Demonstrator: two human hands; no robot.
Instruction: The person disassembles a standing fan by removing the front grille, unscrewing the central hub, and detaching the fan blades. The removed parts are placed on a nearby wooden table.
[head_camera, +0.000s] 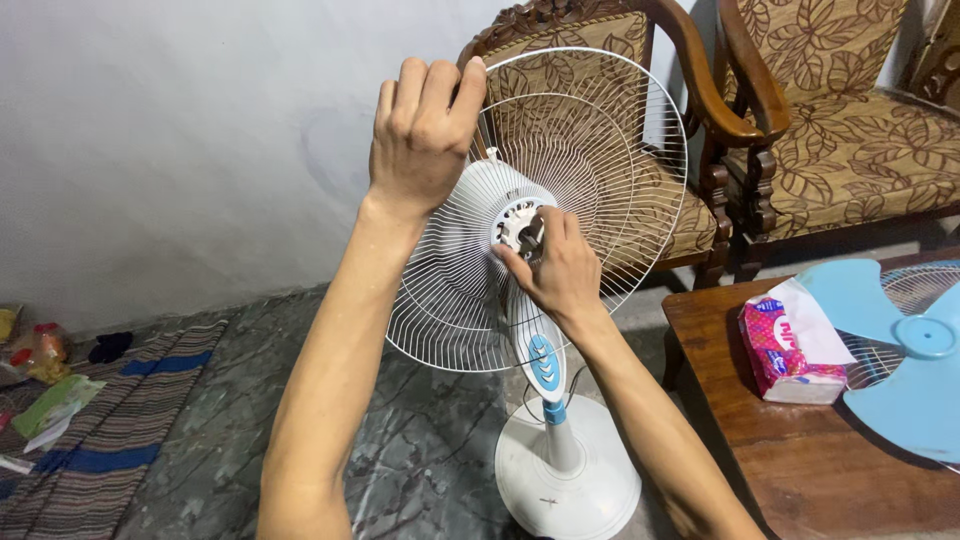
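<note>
- Looking like a home's living room, plainly kept.
- Standing along the wall: two carved wooden armchairs (640, 120) with leaf-patterned brown cushions.
- Sitting before them: a low wooden table (800, 470), carrying a tissue pack (785, 355) and a blue fan blade (900, 350).
- Lying on the marbled grey floor (420, 440): a striped rug (110, 430), with small household clutter (40, 360) gathering at its far edge.
- Rising behind: a bare, pale painted wall (180, 130).
- Standing on the floor: a white pedestal fan (560, 470), the domestic sort, partly taken apart, with both hands working at its grille.
</note>
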